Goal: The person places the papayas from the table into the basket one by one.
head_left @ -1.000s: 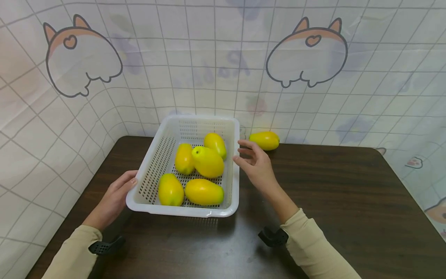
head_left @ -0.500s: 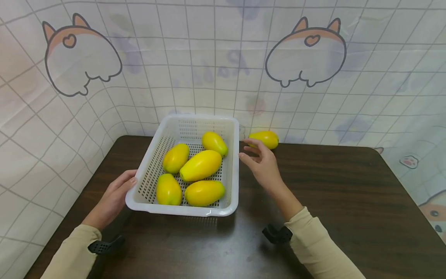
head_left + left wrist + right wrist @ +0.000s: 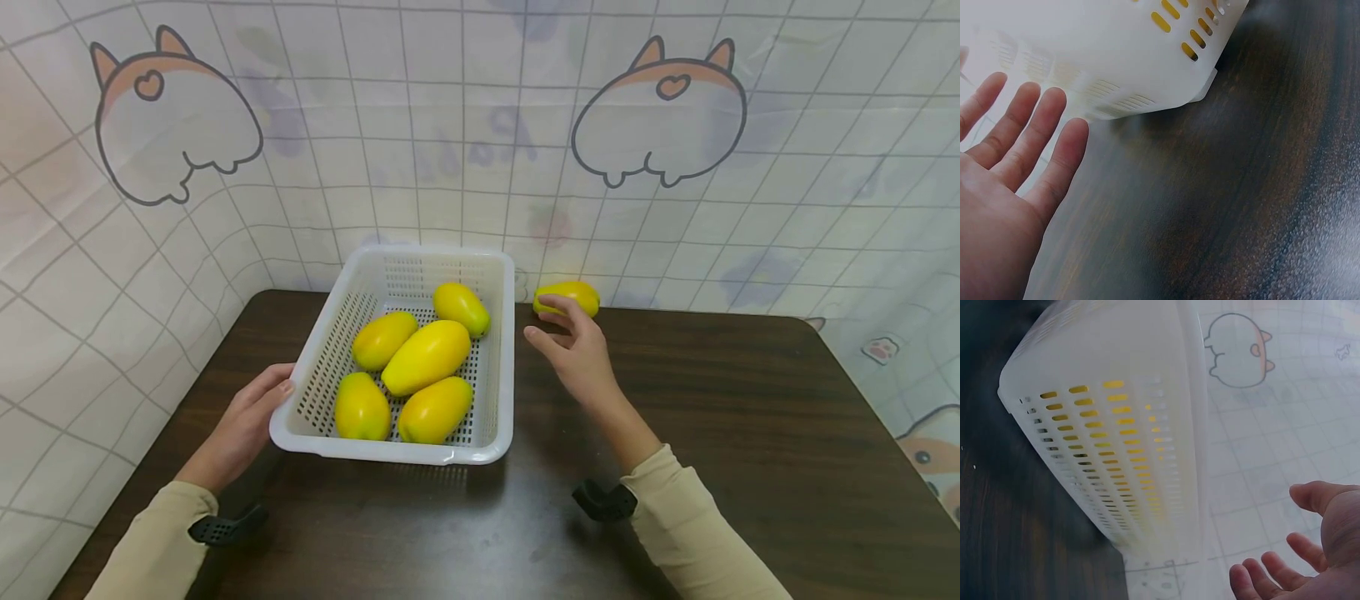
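A white plastic basket (image 3: 500,367) with slotted walls stands on the dark wood table, holding several plump yellow papayas (image 3: 427,357) with greenish ends. At its left side is my left hand (image 3: 243,421), thumb tip right at the rim; in the left wrist view its fingers (image 3: 1047,119) reach out nearly straight along the outer wall. My right hand (image 3: 579,354) hovers off the basket's right side, fingers loosely bent, thumb apart from them, holding nothing. Behind its fingertips one more papaya (image 3: 585,298) lies on the table, partly covered by the hand in the head view.
The dark wood table (image 3: 720,433) stretches away to the right. A wall sheet (image 3: 480,150) with a grid and cartoon animal drawings hangs right behind the table's back edge and along the left.
My right hand has drawn away from the basket's rim to the right. Inside, the papayas have rolled and spread out, the top one settling lower. The left hand has stayed at the basket.
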`<action>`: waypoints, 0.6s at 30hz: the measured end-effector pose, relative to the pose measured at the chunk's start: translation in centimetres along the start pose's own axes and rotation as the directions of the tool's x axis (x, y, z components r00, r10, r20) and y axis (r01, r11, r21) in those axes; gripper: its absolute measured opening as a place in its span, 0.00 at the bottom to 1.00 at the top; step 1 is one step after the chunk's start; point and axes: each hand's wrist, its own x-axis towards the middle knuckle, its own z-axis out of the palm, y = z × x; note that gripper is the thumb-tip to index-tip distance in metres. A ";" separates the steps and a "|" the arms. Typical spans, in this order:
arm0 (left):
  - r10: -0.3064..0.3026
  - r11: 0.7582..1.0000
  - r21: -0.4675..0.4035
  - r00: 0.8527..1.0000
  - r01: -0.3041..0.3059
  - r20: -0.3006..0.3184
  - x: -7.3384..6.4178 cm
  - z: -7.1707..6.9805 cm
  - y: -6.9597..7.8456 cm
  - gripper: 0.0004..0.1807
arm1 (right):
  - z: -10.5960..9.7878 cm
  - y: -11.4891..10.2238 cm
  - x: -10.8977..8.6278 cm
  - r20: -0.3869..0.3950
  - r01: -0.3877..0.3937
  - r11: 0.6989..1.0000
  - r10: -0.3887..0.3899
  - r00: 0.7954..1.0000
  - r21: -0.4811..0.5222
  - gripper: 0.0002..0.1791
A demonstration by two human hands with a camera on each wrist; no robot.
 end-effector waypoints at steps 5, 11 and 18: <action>-0.001 1.000 0.001 1.000 0.001 -0.002 0.0 0.0 0.1 0.22 | -0.3 0.2 0.0 -0.001 -0.013 1.000 0.013 1.000 -0.006 0.28; -0.008 1.000 -0.002 1.000 0.008 -0.001 0.0 0.0 0.1 0.22 | -0.7 0.4 0.1 -0.012 -0.014 1.000 0.014 1.000 -0.019 0.29; -0.012 1.000 -0.004 1.000 0.012 0.005 -0.1 0.0 0.1 0.22 | -1.0 0.8 0.2 -0.025 -0.008 0.998 0.007 1.000 -0.055 0.30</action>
